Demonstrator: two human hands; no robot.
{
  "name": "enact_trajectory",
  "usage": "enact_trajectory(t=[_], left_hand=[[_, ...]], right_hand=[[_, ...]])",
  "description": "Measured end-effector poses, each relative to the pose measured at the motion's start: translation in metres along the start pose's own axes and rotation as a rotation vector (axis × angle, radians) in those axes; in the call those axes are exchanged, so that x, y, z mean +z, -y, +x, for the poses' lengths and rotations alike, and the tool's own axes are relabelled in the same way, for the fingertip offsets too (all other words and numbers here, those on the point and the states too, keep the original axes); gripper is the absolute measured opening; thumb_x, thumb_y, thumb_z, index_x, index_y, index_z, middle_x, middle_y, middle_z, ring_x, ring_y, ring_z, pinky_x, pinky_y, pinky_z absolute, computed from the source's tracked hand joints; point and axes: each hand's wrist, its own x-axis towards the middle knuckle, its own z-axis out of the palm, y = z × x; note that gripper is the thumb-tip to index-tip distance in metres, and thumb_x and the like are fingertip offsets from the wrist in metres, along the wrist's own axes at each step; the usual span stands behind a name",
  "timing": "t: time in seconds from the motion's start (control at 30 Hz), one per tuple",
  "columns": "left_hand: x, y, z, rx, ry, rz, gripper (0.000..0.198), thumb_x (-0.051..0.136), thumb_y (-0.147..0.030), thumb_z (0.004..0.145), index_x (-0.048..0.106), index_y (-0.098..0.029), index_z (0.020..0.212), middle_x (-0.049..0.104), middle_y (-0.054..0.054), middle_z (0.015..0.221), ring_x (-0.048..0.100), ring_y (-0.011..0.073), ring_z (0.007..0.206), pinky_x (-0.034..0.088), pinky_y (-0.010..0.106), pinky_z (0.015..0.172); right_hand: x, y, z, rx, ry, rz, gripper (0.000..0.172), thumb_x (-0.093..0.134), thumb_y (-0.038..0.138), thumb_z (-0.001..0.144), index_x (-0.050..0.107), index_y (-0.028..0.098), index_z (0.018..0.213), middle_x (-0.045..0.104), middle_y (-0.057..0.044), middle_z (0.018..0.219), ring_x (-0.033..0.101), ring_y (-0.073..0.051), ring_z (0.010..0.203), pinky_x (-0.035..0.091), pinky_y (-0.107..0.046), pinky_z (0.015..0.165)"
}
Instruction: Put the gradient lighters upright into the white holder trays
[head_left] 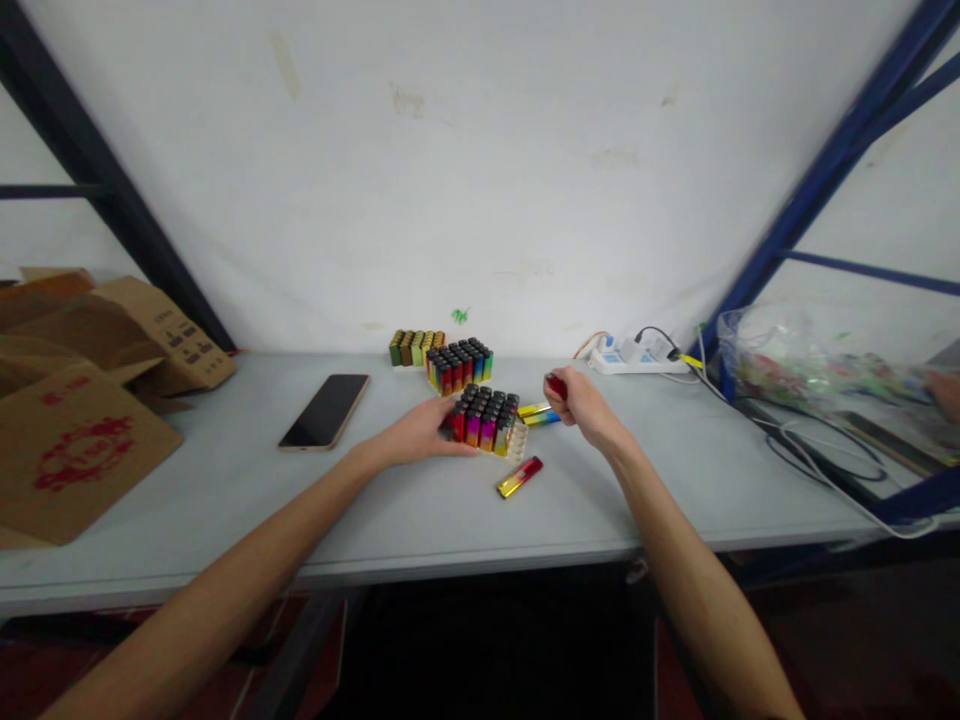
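Observation:
Several colourful lighters (487, 430) with black tops stand upright in a pale tray (517, 443), whose right-end holes show bare. My left hand (421, 432) grips the left side of this tray, thumb along the front. My right hand (583, 405) is closed around a red lighter (556, 383), raised to the right of the tray; most of that lighter is hidden by the fingers. A red and gold lighter (519, 478) lies loose in front of the tray. Yellow and blue lighters (541, 416) lie flat between the tray and my right hand.
Behind stand another tray of lighters (460, 366) and a group of green and gold lighters (416, 348). A phone (325, 411) and cardboard boxes (82, 450) are at left. A power strip (637, 358), cables (810, 450) and a plastic bag (780, 355) lie at right.

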Motion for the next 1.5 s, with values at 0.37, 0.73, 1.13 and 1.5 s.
enact_trajectory(t=[0.37, 0.73, 1.13, 1.5], left_hand=[[-0.002, -0.003, 0.000, -0.012, 0.011, -0.001, 0.074, 0.081, -0.063, 0.074, 0.063, -0.015, 0.127, 0.071, 0.014, 0.126, 0.067, 0.0334, 0.114, 0.050, 0.042, 0.101], [-0.002, -0.004, 0.000, -0.009, 0.008, -0.017, 0.080, 0.081, -0.064, 0.073, 0.061, -0.015, 0.133, 0.069, 0.014, 0.133, 0.064, 0.0342, 0.121, 0.048, 0.043, 0.107], [-0.002, -0.005, -0.001, -0.004, 0.005, -0.031, 0.079, 0.081, -0.063, 0.073, 0.060, -0.017, 0.134, 0.069, 0.013, 0.133, 0.065, 0.0328, 0.118, 0.048, 0.040, 0.107], [-0.002, -0.003, -0.001, 0.003, 0.002, -0.028, 0.078, 0.081, -0.065, 0.074, 0.061, -0.017, 0.133, 0.070, 0.012, 0.131, 0.065, 0.0330, 0.117, 0.049, 0.040, 0.105]], right_hand=[[-0.002, -0.006, 0.006, -0.007, 0.128, -0.040, 0.057, 0.039, 0.069, 0.097, 0.061, 0.018, 0.084, 0.028, 0.008, 0.058, 0.025, -0.009, 0.047, 0.022, -0.023, 0.045], [-0.011, -0.019, 0.009, -0.375, 0.035, -0.434, 0.043, 0.068, 0.062, 0.087, 0.073, 0.019, 0.090, 0.069, -0.009, 0.099, 0.064, -0.020, 0.090, 0.053, -0.030, 0.076], [-0.009, -0.019, 0.006, -0.184, 0.081, -0.279, 0.045, 0.074, 0.062, 0.083, 0.075, 0.017, 0.082, 0.077, -0.008, 0.076, 0.075, -0.021, 0.070, 0.061, -0.030, 0.067], [-0.016, -0.027, 0.009, -0.074, 0.208, -0.102, 0.042, 0.084, 0.052, 0.075, 0.073, 0.014, 0.087, 0.080, -0.011, 0.084, 0.079, -0.024, 0.083, 0.067, -0.036, 0.080]])
